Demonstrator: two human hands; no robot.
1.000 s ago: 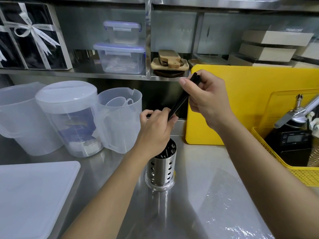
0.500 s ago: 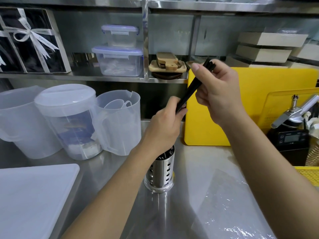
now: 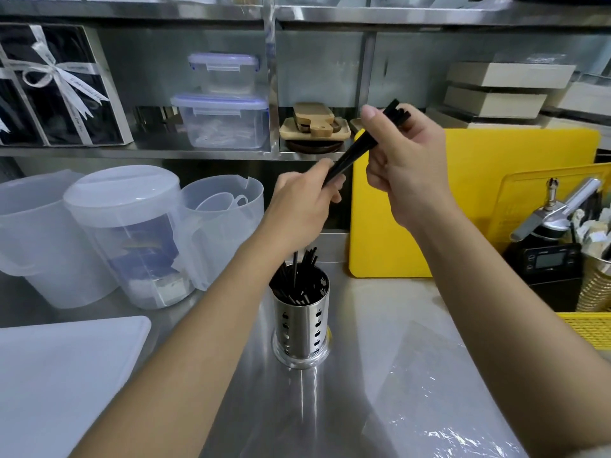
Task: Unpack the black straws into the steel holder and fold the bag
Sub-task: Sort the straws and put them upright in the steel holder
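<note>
1. Bunch of black straws (image 3: 350, 157) slants in the air above the bench, its upper end to the right and its lower end to the left, and both hands hold it
2. The right hand (image 3: 410, 173) pinches the upper end, with the thumb on the near side and the fingers curled round behind; the cut tips stick out past the knuckles
3. The left hand (image 3: 299, 206) grips the lower end with its fingers closed round it, above the holder
4. The perforated steel holder (image 3: 301, 328) stands upright on the steel bench (image 3: 231, 418) between the two forearms
5. Loose black straws (image 3: 299, 280) stand inside the holder, leaning at mixed angles with their tips above the rim
6. The clear plastic bag (image 3: 429, 401) lies flat and crinkled on the bench, just right of the holder and partly under the right forearm
7. A yellow cutting board (image 3: 479, 200) leans upright at the back of the bench, behind the right hand
8. Translucent plastic jugs (image 3: 132, 233) stand in a row at the left, with a white cutting board (image 3: 59, 375) lying in front of them
9. A yellow basket (image 3: 588, 328) sits at the right edge
</note>
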